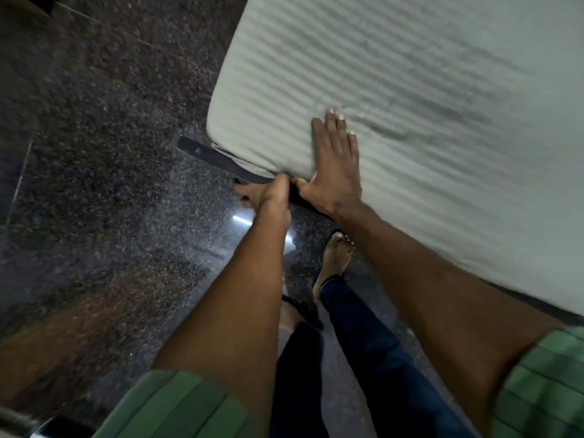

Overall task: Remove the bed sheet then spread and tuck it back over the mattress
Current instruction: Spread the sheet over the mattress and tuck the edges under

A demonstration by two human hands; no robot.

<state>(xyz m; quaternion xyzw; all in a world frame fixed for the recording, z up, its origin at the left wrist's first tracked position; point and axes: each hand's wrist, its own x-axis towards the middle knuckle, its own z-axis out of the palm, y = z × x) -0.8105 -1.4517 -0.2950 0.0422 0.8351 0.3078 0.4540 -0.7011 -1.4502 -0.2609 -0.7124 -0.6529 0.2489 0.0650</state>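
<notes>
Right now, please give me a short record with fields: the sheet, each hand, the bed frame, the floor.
sheet: pale green striped bed sheet, spread over the mattress, few wrinkles
right hand: flat, fingers straight, pressing the sheet near the corner
left hand: curled at the mattress edge, apparently tucking the sheet
bed frame: dark, shows under the corner
floor: dark speckled stone

Right hand point(335, 172) lies flat, fingers point(333, 124) straight; left hand point(268, 192) reaches down, fingers hidden.
</notes>
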